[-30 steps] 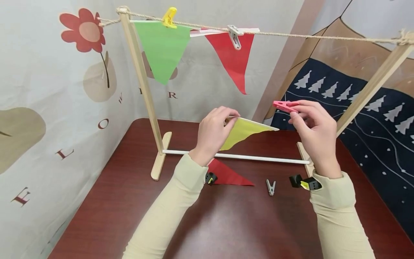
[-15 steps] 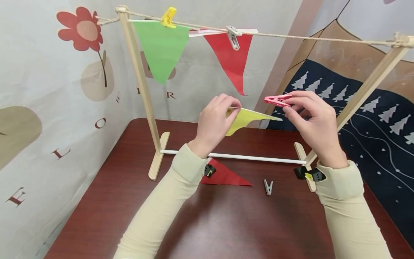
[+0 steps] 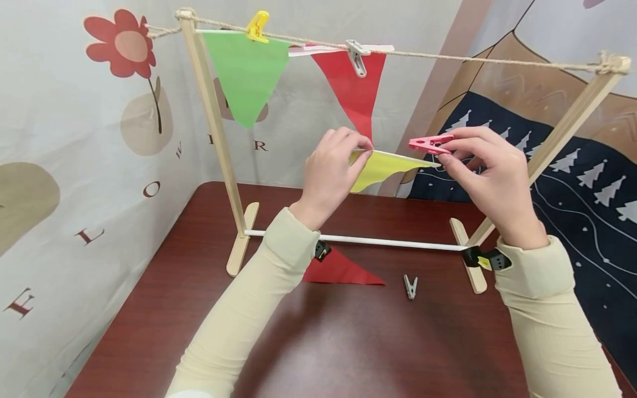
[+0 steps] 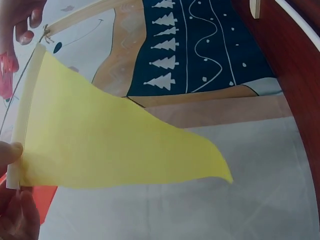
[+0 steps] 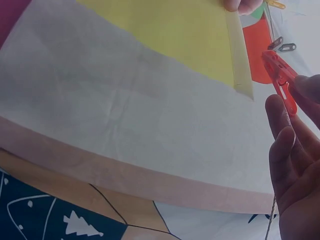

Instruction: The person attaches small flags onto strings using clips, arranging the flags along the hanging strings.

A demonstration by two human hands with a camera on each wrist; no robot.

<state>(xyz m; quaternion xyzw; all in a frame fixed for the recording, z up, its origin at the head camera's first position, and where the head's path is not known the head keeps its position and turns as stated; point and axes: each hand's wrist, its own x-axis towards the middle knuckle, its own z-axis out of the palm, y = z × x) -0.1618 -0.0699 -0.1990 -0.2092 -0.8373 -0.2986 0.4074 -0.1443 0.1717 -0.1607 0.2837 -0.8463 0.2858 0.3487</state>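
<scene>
Yellow flag (image 3: 380,167) & pink clip (image 3: 427,145) below rope (image 3: 473,58)
Our L hand (image 3: 332,171) pinches flag, R hand (image 3: 497,179) grips clip; on rope: green flag (image 3: 247,74), hung red flag (image 3: 353,91); below it, L cuff (image 3: 291,240) part-hides loose red flag (image 3: 345,271).

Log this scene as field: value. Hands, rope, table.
left hand: pinches the yellow flag near one end of its white edge
right hand: holds the pink clip, which is not on the flag
rope: green flag with a yellow clip; hanging red flag with a grey clip
table: loose red flag, partly hidden; spare grey clip to its right
yellow flag status: held, not clipped to the rope
</scene>
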